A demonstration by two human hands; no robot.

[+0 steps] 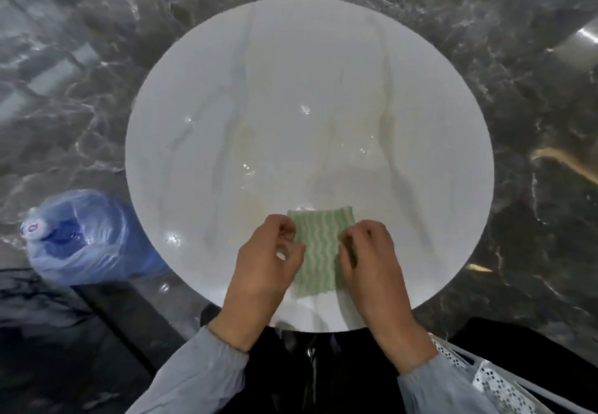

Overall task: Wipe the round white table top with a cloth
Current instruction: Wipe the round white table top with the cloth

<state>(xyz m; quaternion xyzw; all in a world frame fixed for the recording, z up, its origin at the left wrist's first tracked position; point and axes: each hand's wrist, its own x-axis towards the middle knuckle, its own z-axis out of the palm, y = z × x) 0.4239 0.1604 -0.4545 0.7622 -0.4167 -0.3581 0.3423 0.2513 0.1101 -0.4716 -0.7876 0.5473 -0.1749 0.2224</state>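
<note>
Both hands work at the near edge of the round white table top (291, 90), where a folded green-and-white wavy-striped cloth (318, 248) lies flat between them. The left hand (265, 261) has its fingers curled and pinches the cloth's left edge, while the right hand (372, 268), fingers likewise curled together, pinches the right edge. Left of the table, on the dark marbled floor (97, 57), sits a large bottle wrapped in a blue plastic bag (87, 235), and a white perforated basket (485, 378) shows at the lower right.
</note>
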